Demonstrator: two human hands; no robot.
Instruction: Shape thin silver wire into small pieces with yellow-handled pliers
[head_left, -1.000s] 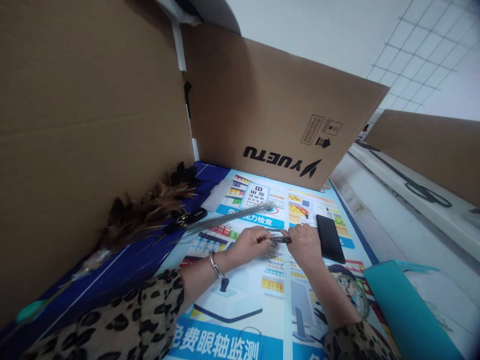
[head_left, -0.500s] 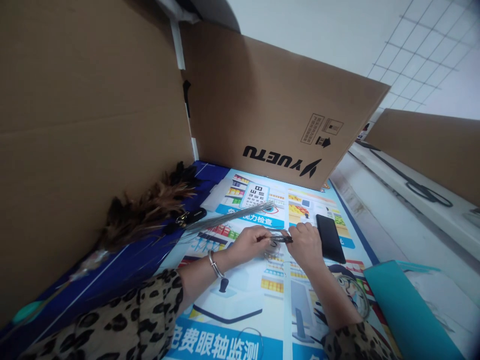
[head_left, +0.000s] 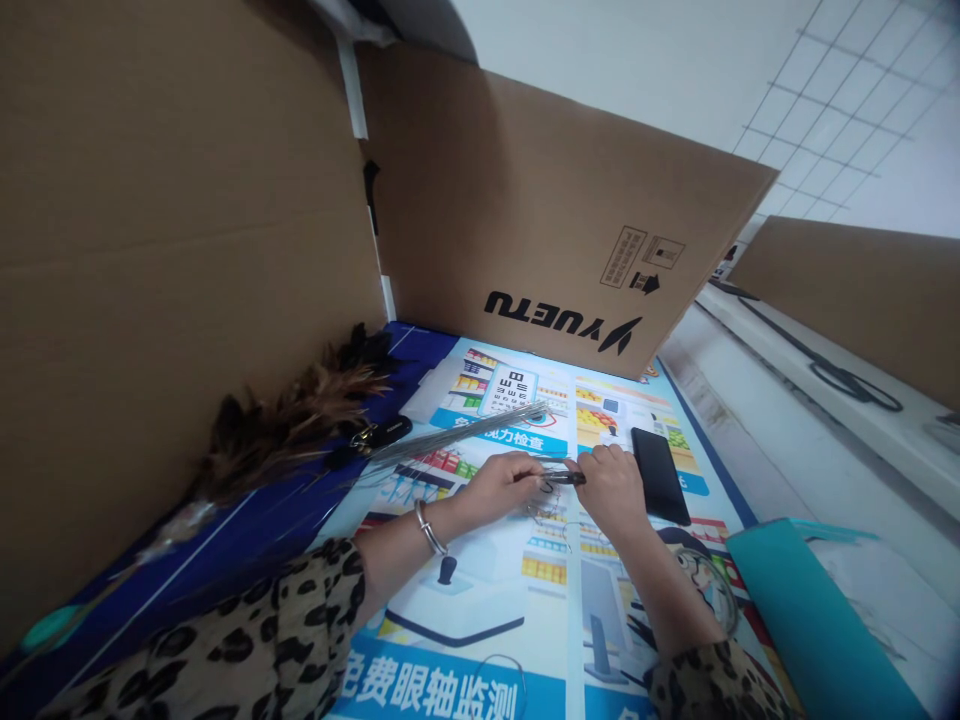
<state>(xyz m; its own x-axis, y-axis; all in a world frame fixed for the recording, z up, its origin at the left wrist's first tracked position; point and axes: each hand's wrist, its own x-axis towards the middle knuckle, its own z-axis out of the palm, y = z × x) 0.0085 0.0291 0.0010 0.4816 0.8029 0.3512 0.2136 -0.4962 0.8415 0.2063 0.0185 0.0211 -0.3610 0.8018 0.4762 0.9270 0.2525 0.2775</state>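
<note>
- One slim, dark metallic tool [head_left: 564, 478], crosswise between bare left hand [head_left: 495, 490] and bare right hand [head_left: 609, 488].
- Pinched at one end on the left, gripped with curled fingers on the right.
- Beyond the left hand: bundle of thin grey wires [head_left: 474, 431].
- Just beside the right hand: flat black rectangular slab [head_left: 660, 476].

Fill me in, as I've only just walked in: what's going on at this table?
A person is working with both bare hands close together over a printed sheet. A slim dark item spans the gap, held by the fingers of the left hand and the right hand; exactly what it is can't be made out. A bundle of thin grey strands lies beyond the left hand, and a flat black object lies just right of the right hand.
</note>
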